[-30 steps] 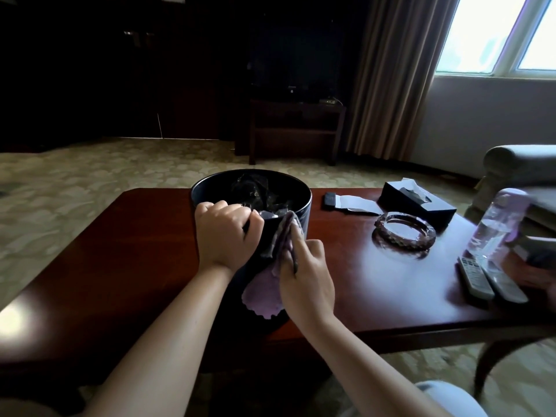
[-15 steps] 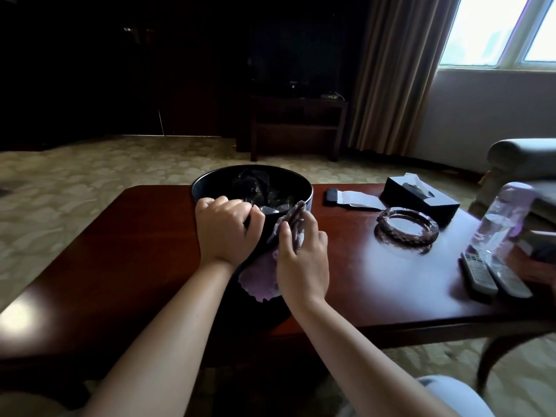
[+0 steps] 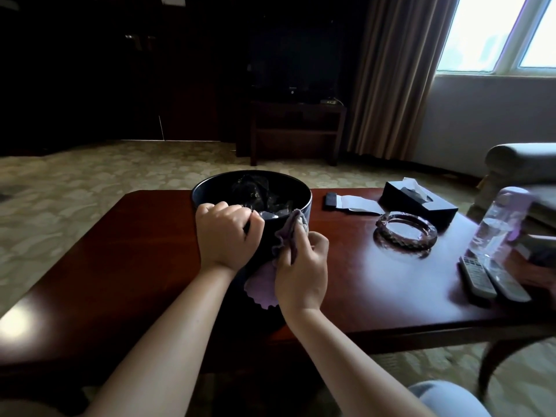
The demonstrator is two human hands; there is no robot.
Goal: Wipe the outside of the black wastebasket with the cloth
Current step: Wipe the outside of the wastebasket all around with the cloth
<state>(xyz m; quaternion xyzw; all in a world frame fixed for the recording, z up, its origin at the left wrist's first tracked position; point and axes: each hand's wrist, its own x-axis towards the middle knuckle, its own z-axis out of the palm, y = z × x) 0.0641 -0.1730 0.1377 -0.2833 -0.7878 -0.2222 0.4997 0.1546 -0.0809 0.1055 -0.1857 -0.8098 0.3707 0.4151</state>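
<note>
The round black wastebasket stands upright on the dark red wooden table, with crumpled dark plastic inside it. My left hand grips the near rim, fingers curled over the edge. My right hand presses a light purple cloth against the near right outside wall, just under the rim. The cloth's loose scalloped end hangs down the side below my palm. Both hands hide most of the near wall.
Right of the basket lie a black wallet with a white paper, a black tissue box, a glass ashtray, a clear water bottle and two remote controls. An armchair is at the far right.
My right hand slid the cloth up the basket's side toward the rim. The left hand kept its grip on the rim.
</note>
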